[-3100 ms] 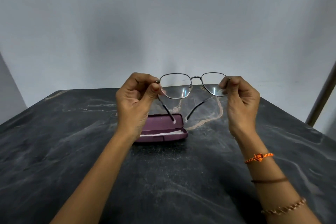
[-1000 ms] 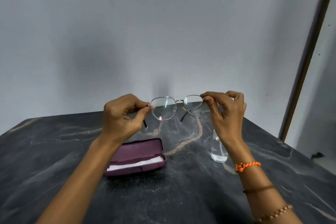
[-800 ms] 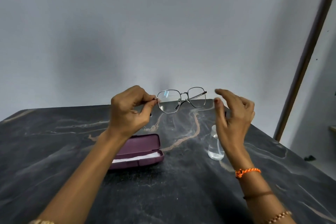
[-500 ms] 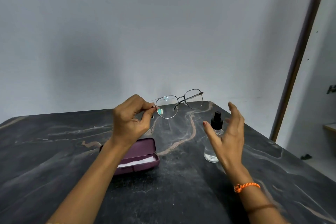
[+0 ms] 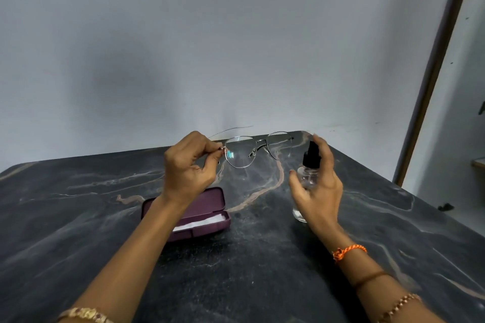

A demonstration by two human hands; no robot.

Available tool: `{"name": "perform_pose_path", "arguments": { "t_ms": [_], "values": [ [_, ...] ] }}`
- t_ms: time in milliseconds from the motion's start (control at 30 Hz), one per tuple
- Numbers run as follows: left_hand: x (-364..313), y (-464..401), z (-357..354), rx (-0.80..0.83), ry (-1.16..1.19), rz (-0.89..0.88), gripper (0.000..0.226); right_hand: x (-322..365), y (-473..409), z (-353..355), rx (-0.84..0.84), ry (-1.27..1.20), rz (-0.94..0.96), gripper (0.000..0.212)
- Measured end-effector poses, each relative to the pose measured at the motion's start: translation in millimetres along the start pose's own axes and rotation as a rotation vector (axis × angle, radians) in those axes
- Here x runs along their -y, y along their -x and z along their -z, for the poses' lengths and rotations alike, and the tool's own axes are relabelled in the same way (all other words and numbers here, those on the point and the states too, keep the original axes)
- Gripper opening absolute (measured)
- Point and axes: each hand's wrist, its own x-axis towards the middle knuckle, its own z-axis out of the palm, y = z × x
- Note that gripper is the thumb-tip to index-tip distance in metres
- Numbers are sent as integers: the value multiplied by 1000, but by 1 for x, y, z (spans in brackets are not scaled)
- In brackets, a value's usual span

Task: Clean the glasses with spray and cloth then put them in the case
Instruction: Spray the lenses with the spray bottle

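Note:
Thin metal-framed glasses hang in the air over the far part of the dark marble table. My left hand pinches them at their left hinge, temples unfolded and pointing away. A small clear spray bottle with a black nozzle stands to the right of the glasses. My right hand wraps around it, thumb on its near left side and fingers behind the nozzle. Its base shows below my palm at table level. The open maroon case lies under my left wrist with a white cloth inside.
A plain grey wall rises just behind the table's far edge. A brown door frame runs up the right side, with floor beyond the table's right edge. Bracelets and an orange thread sit on my wrists.
My right hand let go of the glasses, dropped to the right and closed around the spray bottle. My left hand alone now holds the glasses, turned slightly.

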Motion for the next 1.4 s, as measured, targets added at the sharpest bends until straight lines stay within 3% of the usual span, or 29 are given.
{"name": "perform_pose_path", "arguments": {
  "t_ms": [167, 333, 1400],
  "values": [
    [-2, -2, -3, 12, -10, -43, 10, 27, 2, -1, 0, -121, 109, 69],
    [-2, 1, -4, 37, -36, -53, 15, 40, 4, 0, 79, -3, 247, 67],
    [0, 5, -6, -14, 17, 18, 10, 44, 5, -1, 67, 7, 326, 60]
  ]
}}
